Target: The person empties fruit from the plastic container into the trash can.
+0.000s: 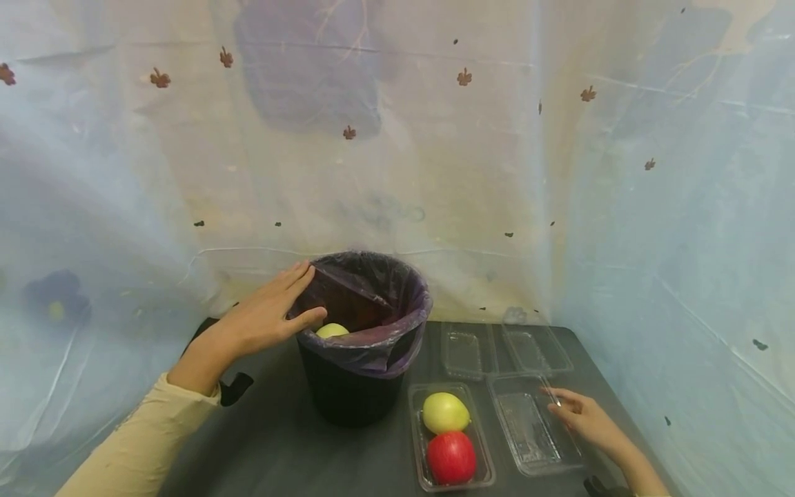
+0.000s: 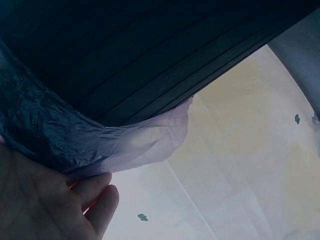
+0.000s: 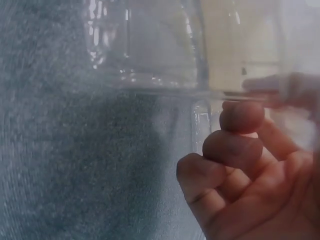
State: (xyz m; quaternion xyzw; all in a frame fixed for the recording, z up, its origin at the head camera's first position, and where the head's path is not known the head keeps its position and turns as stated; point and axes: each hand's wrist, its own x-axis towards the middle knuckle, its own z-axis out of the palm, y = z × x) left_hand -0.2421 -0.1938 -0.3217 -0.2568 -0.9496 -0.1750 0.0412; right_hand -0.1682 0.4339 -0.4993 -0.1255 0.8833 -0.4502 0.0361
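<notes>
My left hand (image 1: 263,314) rests at the near-left rim of a black bin (image 1: 354,397), fingers extended along its edge and thumb over the opening. A dark purple bin liner (image 1: 397,338) is folded over the rim; in the left wrist view my fingertips touch its overhang. Inside the bin shows a yellow-green fruit (image 1: 332,330). At the right, my right hand (image 1: 586,417) pinches the edge of a clear plastic container (image 1: 524,424) between thumb and fingers. Left of it, another clear tray (image 1: 415,431) holds a yellow-green fruit (image 1: 446,413) and a red apple (image 1: 451,457).
Two more clear plastic containers (image 1: 462,352) lie at the back right of the dark table (image 1: 273,442). Patterned plastic sheeting (image 1: 397,172) hangs behind the table and along both sides.
</notes>
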